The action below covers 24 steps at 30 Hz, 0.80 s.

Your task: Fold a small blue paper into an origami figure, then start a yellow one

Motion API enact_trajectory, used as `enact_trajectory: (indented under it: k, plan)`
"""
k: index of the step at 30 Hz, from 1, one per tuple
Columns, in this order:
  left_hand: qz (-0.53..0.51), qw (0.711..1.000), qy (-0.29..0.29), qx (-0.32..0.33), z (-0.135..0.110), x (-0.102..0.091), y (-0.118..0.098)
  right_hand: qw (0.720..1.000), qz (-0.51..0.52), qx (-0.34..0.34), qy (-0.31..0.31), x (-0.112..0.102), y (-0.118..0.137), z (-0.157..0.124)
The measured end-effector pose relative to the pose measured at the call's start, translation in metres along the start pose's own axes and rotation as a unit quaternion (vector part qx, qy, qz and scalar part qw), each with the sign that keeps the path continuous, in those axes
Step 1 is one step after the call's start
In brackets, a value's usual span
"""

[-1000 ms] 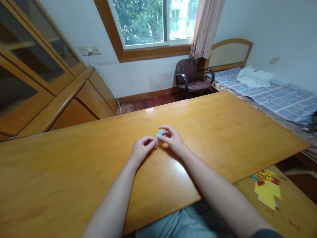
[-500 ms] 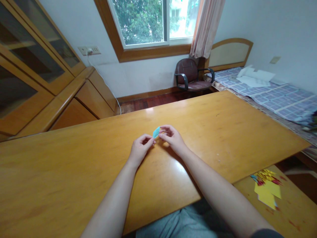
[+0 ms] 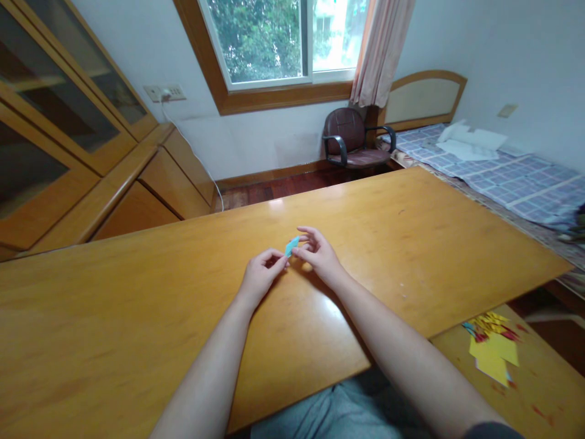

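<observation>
A small folded piece of light blue paper [image 3: 291,246] is held just above the wooden table [image 3: 411,244], near its middle. My left hand [image 3: 261,274] pinches its lower left end with curled fingers. My right hand [image 3: 316,254] pinches its right side between thumb and fingertips. Both forearms reach in from the near edge and rest over the tabletop.
A lower wooden surface at the bottom right carries yellow and red paper scraps [image 3: 492,344]. Wooden cabinets [image 3: 77,152] stand to the left. Beyond the table are a dark office chair [image 3: 350,140], a window and a bed [image 3: 503,171].
The blue paper has shifted and tilted slightly between my fingertips; my right fingers have adjusted around it. Both hands stay in nearly the same place.
</observation>
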<state>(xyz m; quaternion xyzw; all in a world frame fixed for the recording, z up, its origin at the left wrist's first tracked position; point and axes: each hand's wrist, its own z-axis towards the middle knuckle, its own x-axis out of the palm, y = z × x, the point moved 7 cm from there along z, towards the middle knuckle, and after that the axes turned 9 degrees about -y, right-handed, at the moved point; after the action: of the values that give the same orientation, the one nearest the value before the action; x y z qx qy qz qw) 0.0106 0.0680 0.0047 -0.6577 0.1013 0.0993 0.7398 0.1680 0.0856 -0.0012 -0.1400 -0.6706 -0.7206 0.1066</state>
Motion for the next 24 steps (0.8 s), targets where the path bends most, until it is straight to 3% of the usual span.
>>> enact_trajectory:
  k: [6, 12, 20, 24]
  plan:
    - [0.011, 1.0, 0.002, 0.014, 0.001, 0.0, 0.001, 0.998, 0.02, 0.016, 0.055, 0.008, -0.003, -0.003]
    - [-0.008, 1.0, 0.008, -0.002, 0.0, 0.001, -0.002, 0.999, 0.017, 0.014, 0.05, 0.007, 0.002, -0.004]
    - [-0.175, 0.981, 0.013, -0.075, 0.0, 0.001, 0.003, 0.999, -0.002, 0.014, 0.051, 0.008, 0.005, -0.007]
    - [-0.265, 0.954, 0.048, -0.132, -0.004, 0.009, 0.005, 0.998, -0.014, 0.013, 0.06, 0.009, 0.005, -0.009]
